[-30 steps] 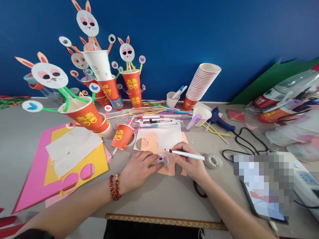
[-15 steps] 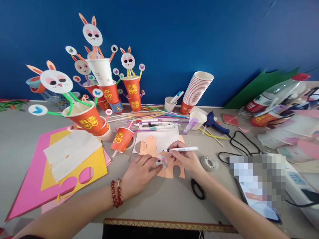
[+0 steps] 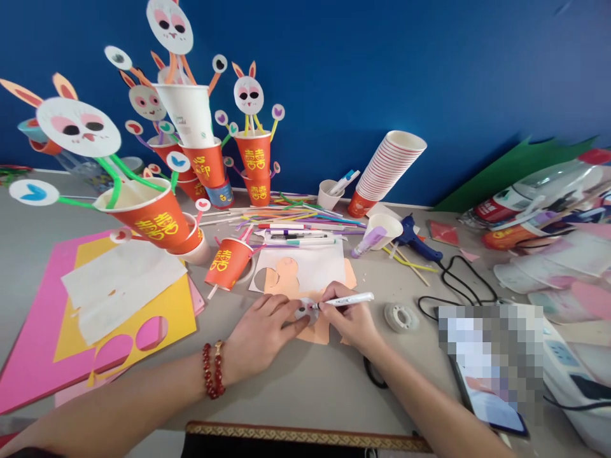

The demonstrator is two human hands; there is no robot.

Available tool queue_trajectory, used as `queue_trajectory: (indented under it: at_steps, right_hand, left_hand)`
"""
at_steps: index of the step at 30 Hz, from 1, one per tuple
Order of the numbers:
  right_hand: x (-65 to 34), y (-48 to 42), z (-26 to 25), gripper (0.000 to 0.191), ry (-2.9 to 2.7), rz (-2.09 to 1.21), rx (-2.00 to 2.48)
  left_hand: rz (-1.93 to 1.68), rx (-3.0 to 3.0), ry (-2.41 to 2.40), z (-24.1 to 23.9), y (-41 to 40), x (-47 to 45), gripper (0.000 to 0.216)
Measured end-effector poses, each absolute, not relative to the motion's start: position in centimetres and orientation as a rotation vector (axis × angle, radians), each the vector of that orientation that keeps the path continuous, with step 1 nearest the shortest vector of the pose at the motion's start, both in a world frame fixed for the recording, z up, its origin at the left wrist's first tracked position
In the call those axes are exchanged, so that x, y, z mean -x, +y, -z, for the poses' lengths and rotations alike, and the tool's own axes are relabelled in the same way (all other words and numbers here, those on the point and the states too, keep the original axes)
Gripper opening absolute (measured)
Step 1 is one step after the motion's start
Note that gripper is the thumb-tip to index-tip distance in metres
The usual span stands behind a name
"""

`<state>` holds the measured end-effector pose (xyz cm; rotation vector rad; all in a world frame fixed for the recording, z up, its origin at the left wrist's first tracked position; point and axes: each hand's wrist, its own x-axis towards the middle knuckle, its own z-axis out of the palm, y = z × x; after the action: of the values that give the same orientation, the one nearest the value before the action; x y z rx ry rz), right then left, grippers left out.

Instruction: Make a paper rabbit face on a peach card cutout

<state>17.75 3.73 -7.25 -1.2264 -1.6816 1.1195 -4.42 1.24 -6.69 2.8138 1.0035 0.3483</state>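
A white marker is gripped in my right hand, its dark tip down at a small round paper face. The face shows a dark eye and a pink patch. With thumb and forefinger my left hand holds that paper face at its left and lower edge, and fingers cover part of it. Beneath both hands lies a cut sheet of orange paper, partly over a white sheet with a round hole. A red paper cup lies tilted to the left of these sheets.
Rabbit-faced cup figures stand at the left, behind pink and yellow card. Straws and markers lie behind the sheets. At the right are tape, a blue glue gun with its cord, a phone and a power strip.
My right hand has brought the marker tip down and slightly left, from beside the paper face onto it. My left hand keeps hold of the face. The camera view has shifted a little.
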Motion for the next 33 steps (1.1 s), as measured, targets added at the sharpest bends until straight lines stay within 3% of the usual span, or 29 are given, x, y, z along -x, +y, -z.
queue_trajectory:
  at_steps: [33]
  right_hand:
    - [-17.95,3.59,8.03,0.01,-1.825,-1.067,1.274]
  left_hand:
    - [-0.308,-2.79,0.996,6.69,1.27,4.49,0.039]
